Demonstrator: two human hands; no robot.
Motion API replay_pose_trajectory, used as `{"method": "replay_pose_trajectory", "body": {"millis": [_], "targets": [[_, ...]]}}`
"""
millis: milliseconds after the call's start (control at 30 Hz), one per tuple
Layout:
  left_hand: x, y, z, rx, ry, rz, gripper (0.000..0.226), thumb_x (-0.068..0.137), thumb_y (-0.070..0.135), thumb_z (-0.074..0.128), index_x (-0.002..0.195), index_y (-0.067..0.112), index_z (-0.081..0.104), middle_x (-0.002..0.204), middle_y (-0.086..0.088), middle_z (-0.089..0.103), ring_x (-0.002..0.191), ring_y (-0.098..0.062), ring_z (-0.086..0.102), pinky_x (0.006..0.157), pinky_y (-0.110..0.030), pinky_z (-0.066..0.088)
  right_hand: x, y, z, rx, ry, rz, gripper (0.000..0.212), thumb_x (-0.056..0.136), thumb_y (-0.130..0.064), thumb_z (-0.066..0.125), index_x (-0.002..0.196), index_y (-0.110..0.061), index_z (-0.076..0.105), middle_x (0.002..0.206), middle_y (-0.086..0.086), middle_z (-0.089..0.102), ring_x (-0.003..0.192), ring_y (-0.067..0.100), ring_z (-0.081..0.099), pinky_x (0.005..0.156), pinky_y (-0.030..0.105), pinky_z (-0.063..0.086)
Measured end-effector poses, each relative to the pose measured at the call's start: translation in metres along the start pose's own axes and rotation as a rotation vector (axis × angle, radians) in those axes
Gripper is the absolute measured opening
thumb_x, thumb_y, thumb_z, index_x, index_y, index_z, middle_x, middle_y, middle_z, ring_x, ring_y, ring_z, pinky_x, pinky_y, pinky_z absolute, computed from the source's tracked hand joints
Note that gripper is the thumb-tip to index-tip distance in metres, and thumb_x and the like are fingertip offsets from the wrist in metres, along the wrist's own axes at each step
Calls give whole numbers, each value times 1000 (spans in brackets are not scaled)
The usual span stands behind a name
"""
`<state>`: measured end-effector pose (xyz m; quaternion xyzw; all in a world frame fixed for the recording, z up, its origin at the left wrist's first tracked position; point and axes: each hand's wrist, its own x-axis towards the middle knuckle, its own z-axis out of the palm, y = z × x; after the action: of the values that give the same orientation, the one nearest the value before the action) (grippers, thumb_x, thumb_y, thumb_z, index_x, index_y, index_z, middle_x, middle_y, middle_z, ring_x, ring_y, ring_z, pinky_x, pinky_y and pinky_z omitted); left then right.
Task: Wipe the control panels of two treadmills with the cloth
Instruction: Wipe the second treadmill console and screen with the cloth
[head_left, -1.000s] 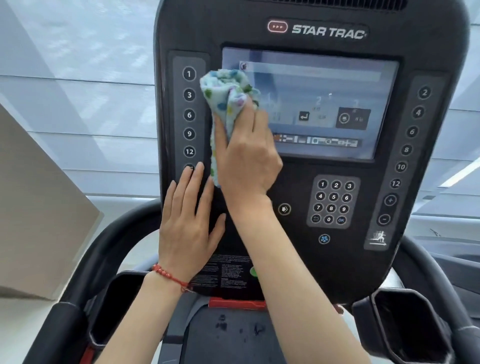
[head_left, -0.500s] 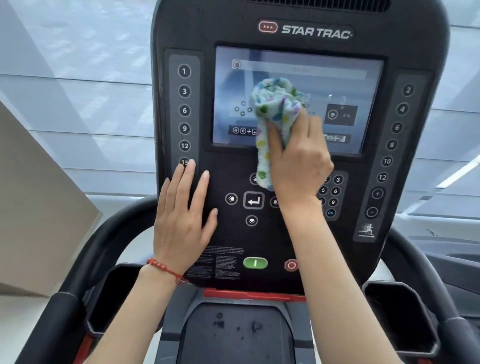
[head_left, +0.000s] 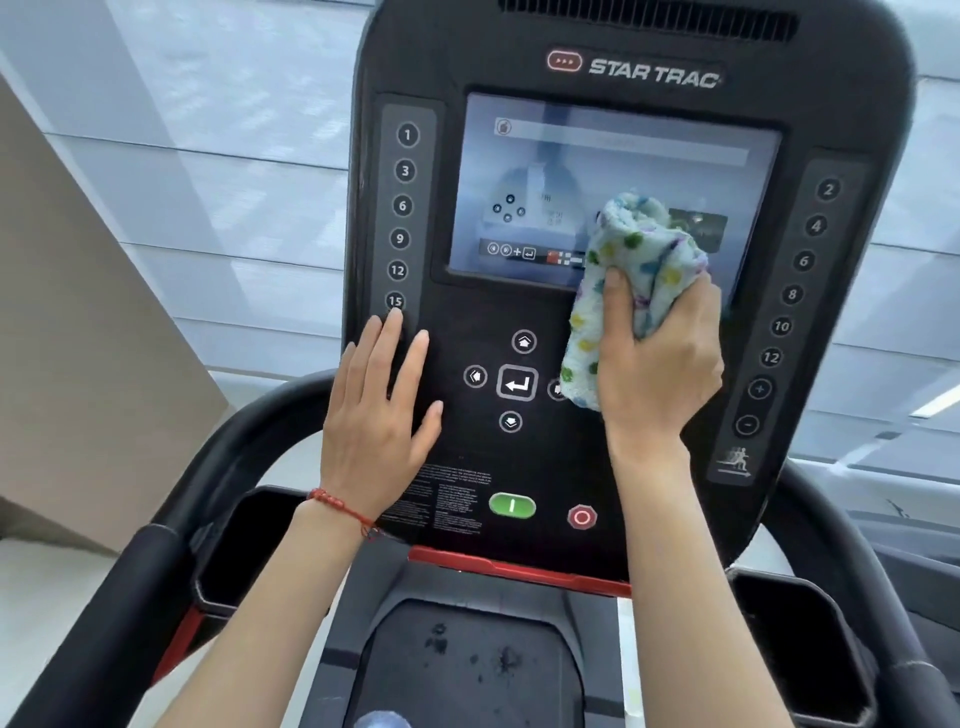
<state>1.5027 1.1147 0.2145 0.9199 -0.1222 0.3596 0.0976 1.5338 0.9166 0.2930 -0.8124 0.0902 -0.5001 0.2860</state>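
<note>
Right hand fingers grip a bunched cloth against the control panel screen; left hand rests flat, fingers straight.

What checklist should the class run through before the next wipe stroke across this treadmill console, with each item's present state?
1. Cloth held firmly: ok. The right hand has a full grip on the bunched dotted cloth.
2. Cloth touching the touchscreen: ok, at its lower right corner.
3. Console steadied: ok. The left hand lies flat beside the arrow keypad.
4. Left fingers off button 15: cannot tell; a fingertip reaches its lower edge.
5. Green start button untouched: ok.
6. Right number column wiped: cannot tell.
</note>
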Motion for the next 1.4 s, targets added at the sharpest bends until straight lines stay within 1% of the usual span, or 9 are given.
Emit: {"method": "replay_pose_trajectory", "body": {"millis": [167, 233, 333, 467, 700, 833, 1000, 1167, 1400], "targets": [[-10, -11, 2, -38, 19, 24, 51, 90, 20, 53, 135, 0, 43, 144, -22, 36, 136, -35, 29, 107, -52, 32, -41, -42, 25, 49, -102, -199, 47, 85, -45, 56, 106, -3, 55, 78, 10, 59, 60, 21, 57, 50, 19, 32], [-13, -19, 3, -47, 15, 38, 52, 88, 19, 53, 135, -2, 43, 144, -22, 36, 136, -35, 29, 108, -51, 30, -54, -57, 40, 32, -102, -253, 46, 86, -46, 55, 109, -7, 53, 77, 9, 59, 61, 20, 56, 47, 21, 36], [-17, -34, 4, -52, 5, 79, 53, 87, 18, 54, 135, -2, 43, 144, -21, 37, 136, -34, 29, 109, -50, 30, -64, -73, 64, -58, -62, -275, 45, 88, -48, 52, 112, -11, 46, 77, 10, 59, 62, 21, 56, 46, 29, 45], [-20, -50, 6, -72, 16, 157, 52, 89, 20, 51, 136, 0, 39, 144, -20, 37, 136, -32, 30, 111, -48, 27, -50, -98, 88, -130, 19, -233, 45, 87, -49, 54, 111, -12, 43, 77, 9, 59, 60, 19, 55, 44, 29, 46], [-22, -59, 10, -128, 11, 210, 53, 91, 23, 47, 138, 2, 35, 147, -17, 28, 137, -31, 27, 111, -48, 27, 15, -147, 119, -164, 187, -262, 47, 82, -47, 55, 95, -4, 67, 72, 9, 60, 56, 20, 55, 39, 27, 43], [-26, -59, 12, -147, 9, 202, 54, 89, 21, 50, 138, 1, 37, 147, -17, 28, 138, -31, 26, 110, -48, 28, 1, -138, 117, -190, 210, -268, 48, 86, -50, 53, 96, -5, 66, 72, 8, 60, 56, 18, 55, 40, 27, 45], [-30, -64, 11, -172, -5, 208, 55, 88, 21, 51, 137, 0, 37, 145, -19, 32, 137, -31, 28, 110, -48, 29, -48, -109, 100, -243, 141, -258, 44, 88, -51, 53, 106, -12, 44, 75, 7, 59, 59, 16, 54, 44, 25, 44], [-32, -64, 10, -176, -19, 202, 56, 88, 20, 52, 137, -2, 37, 145, -20, 34, 137, -32, 27, 110, -48, 28, -102, -74, 75, -220, 77, -230, 44, 89, -49, 51, 108, -10, 47, 73, 8, 58, 59, 16, 54, 44, 26, 47], [-17, -47, 7, -163, 44, 178, 51, 87, 15, 55, 133, -3, 45, 143, -21, 36, 136, -34, 29, 109, -51, 29, -79, -39, 56, -239, 124, -251, 44, 90, -50, 48, 105, -9, 51, 70, 9, 58, 57, 19, 54, 44, 27, 42]]}}
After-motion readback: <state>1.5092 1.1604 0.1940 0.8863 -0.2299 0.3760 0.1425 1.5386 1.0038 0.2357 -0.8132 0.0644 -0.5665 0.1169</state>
